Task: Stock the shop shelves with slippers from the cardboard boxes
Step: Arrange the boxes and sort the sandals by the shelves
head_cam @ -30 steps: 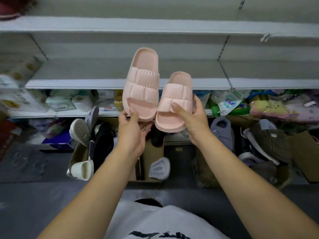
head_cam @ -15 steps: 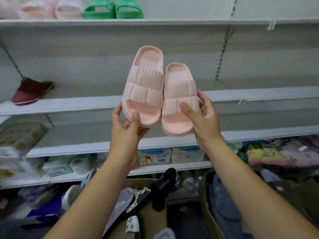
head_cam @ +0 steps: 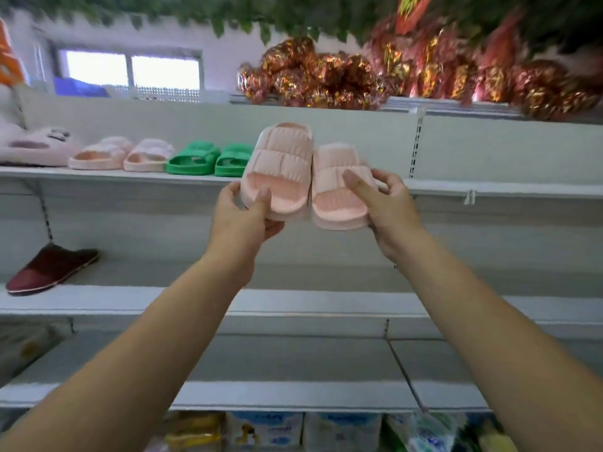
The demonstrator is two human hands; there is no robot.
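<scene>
pair lifted from mid shelf to top shelf (head_cam: pixel 489 189) front edge | my left hand (head_cam: pixel 243 213) thumb-clamps left pink slipper (head_cam: pixel 280 164) heel, right hand (head_cam: pixel 388 207) clamps right pink slipper (head_cam: pixel 339 190), sides touching | land both flat beside green slippers (head_cam: pixel 208 158), heels flush to edge

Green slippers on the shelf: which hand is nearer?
Left. The left hand, holding one pink slipper, sits below-right of the green slippers; the right hand, holding the other pink slipper, is farther right.
</scene>
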